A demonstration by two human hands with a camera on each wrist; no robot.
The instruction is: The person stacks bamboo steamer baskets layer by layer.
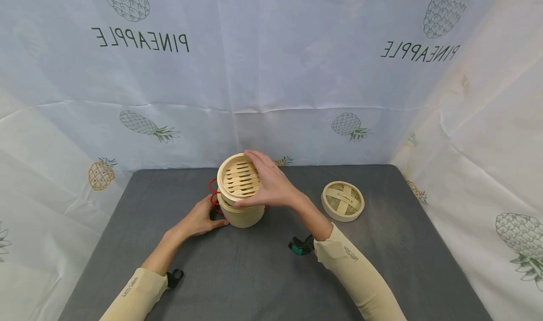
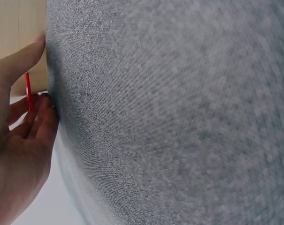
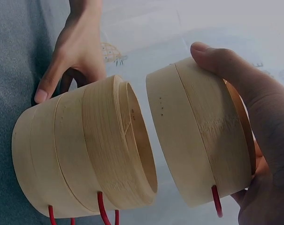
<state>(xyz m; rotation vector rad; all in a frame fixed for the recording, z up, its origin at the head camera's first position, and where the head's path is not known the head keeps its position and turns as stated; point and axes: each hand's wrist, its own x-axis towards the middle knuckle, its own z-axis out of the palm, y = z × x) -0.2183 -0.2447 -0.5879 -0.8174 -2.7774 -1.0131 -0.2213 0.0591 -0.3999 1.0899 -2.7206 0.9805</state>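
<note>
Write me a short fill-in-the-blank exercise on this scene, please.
The round, pale bamboo steamer tier is held by the person's ____ grip.
The thin, looped handles are coloured ____.
Of that tier and the round, pale bamboo lid, only the ____ lies on the dark grey table.
Missing words: right; red; lid.

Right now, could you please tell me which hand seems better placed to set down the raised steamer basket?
Probably the right hand: it grips the raised basket, with a gap showing between that and the lower stack, while the left hand holds the stack's base.
</note>
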